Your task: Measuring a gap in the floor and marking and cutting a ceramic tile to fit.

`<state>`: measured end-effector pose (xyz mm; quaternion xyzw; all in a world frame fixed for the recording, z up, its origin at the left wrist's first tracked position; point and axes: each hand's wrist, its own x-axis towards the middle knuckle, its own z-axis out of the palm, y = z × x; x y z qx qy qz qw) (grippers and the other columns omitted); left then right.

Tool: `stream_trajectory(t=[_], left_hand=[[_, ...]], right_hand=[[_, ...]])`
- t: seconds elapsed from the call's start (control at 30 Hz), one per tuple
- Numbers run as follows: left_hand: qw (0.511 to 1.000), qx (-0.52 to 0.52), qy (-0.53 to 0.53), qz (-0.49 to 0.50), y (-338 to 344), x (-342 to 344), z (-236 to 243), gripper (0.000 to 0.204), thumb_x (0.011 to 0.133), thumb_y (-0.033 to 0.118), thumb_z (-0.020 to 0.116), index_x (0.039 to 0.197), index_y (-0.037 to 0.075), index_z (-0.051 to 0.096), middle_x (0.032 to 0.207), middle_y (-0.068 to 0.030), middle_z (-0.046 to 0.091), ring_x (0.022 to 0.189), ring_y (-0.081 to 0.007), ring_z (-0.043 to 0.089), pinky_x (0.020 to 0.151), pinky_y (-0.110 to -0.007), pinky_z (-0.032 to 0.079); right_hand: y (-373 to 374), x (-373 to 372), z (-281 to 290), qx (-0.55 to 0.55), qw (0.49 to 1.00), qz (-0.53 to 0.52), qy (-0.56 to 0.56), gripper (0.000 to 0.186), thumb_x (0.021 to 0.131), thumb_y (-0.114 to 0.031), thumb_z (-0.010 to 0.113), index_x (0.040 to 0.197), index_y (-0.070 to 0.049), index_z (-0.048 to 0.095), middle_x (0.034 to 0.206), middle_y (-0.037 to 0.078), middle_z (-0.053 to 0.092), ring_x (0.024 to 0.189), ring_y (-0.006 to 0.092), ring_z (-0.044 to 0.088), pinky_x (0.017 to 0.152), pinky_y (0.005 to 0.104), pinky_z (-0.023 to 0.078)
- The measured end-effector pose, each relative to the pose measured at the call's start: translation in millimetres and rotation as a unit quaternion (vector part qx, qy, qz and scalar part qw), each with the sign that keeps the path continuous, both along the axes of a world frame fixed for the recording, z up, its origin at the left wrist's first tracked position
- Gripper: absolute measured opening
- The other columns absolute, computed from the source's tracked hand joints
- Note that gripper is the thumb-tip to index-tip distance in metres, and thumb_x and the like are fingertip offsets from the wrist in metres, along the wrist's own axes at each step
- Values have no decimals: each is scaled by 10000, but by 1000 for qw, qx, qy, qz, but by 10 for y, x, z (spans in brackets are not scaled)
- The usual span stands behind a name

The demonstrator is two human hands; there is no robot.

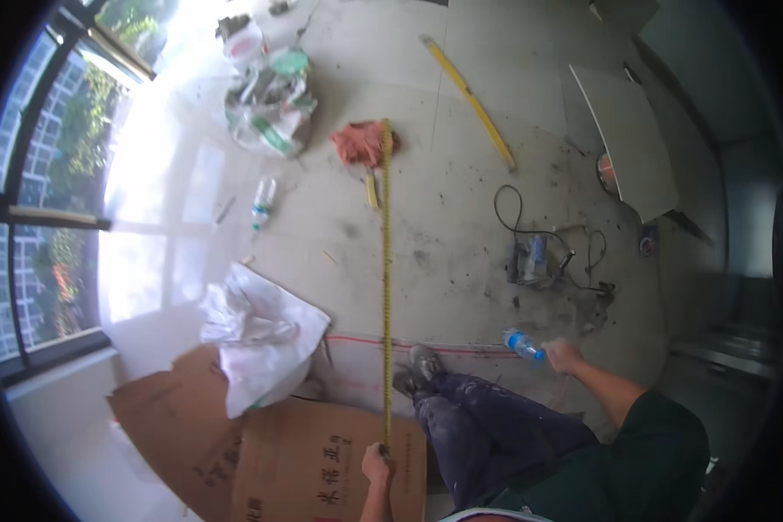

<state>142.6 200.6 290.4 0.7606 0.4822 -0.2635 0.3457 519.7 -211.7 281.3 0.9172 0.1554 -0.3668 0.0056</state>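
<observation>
My left hand (377, 465) is closed at the near end of a yellow tape measure (387, 287), whose long blade runs straight away from me. The blade's far end appears over a crumpled red cloth (357, 144). How much of the tape's case sits in the fingers is hidden. At the right, my right hand (565, 358) has its fingers curled in. The blue cap of a clear plastic bottle (522, 343) shows right beside those fingers; I cannot tell whether they touch it. A short yellow tool (372, 189) lies below the cloth.
Flattened cardboard (322, 452) and a white sack (270, 335) lie at the near left. Farther off are a plastic bag (274, 109), another bottle (264, 200) and a yellow spirit level (470, 103). A cabled device (535, 257) and a leaning pale panel (626, 139) are at right.
</observation>
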Motion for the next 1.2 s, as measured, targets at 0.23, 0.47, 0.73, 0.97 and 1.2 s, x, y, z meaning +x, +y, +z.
stream_trajectory(t=[0.23, 0.47, 0.73, 0.97, 1.2], left_hand=[[989, 11, -2, -145, 952, 618, 1200, 167, 852, 160, 520, 924, 128, 668, 953, -138, 646, 915, -370, 626, 770, -479, 490], [967, 121, -37, -220, 2044, 2142, 1656, 168, 843, 133, 521, 913, 132, 675, 947, -118, 654, 925, -359, 636, 777, -470, 497], [927, 115, 9, -357, 2937, 4581, 2378, 200, 815, 77, 529, 915, 116, 699, 966, -125, 678, 924, -336, 659, 796, -435, 518], [916, 118, -9, -384, 3053, 6622, 2571, 199, 787, 59, 536, 900, 107, 693, 938, -120, 678, 921, -338, 652, 798, -440, 514], [969, 97, -91, -208, 2907, 8332, 2788, 215, 880, 137, 492, 966, 66, 675, 951, -175, 669, 903, -381, 623, 815, -452, 489]], right_hand=[[2355, 1604, 1106, 367, 835, -396, 106, 510, 968, -502, 473, 956, -19, 635, 701, 93, 619, 541, 143, 538, 507, 356, 465], [3310, 2933, 1829, 500, 728, -466, 47, 559, 959, -560, 466, 965, -23, 621, 609, 1, 497, 451, 91, 443, 410, 282, 396], [3244, 4791, 1447, 399, 773, -403, -286, 422, 976, -447, 499, 848, -47, 534, 678, 29, 517, 541, 135, 510, 423, 309, 413], [3615, 6692, 1791, 577, 570, -577, 99, 317, 960, -409, 571, 834, -150, 439, 533, -64, 292, 393, 68, 299, 378, 276, 323], [4628, 8568, 2340, 572, 607, -519, 185, 271, 965, -367, 576, 830, -147, 491, 529, -61, 338, 395, 68, 308, 386, 281, 351]])
